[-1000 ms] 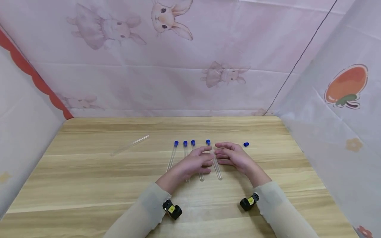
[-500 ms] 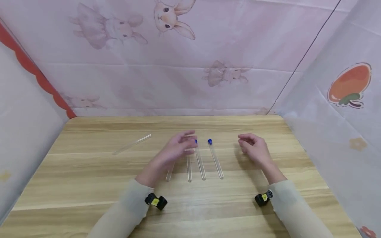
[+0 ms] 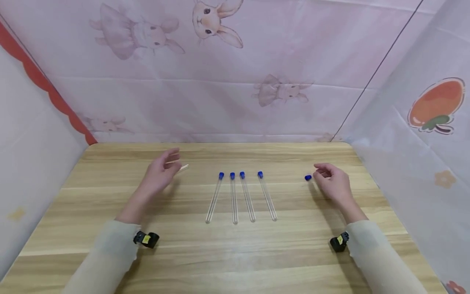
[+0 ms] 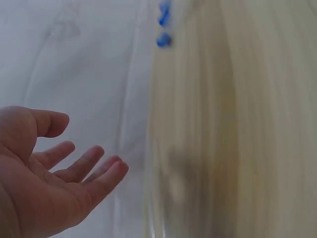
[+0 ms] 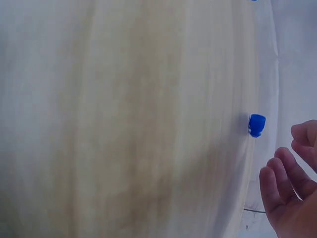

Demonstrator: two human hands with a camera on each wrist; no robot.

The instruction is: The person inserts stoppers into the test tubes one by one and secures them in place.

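My left hand (image 3: 160,174) hovers above an uncapped glass test tube (image 3: 184,168) at the left, which it mostly hides. Its fingers (image 4: 106,184) are loosely bent and hold nothing in the left wrist view. At the right, my right hand (image 3: 333,183) is just beside a loose blue cap (image 3: 308,177), with relaxed fingers and a small gap to it. The right wrist view also shows this blue cap (image 5: 256,125) apart from the fingertips (image 5: 267,174). Between the hands lie several test tubes (image 3: 235,204) with blue caps, roughly side by side.
The wooden table (image 3: 220,261) meets a pink rabbit-print cloth (image 3: 220,110) at its back edge. Pale cloth walls (image 3: 415,171) stand on both sides. A small black camera sits on each wrist.
My left hand has moved left from the capped tubes to the uncapped tube. My right hand has moved right from the rightmost capped tube to beside the loose cap.
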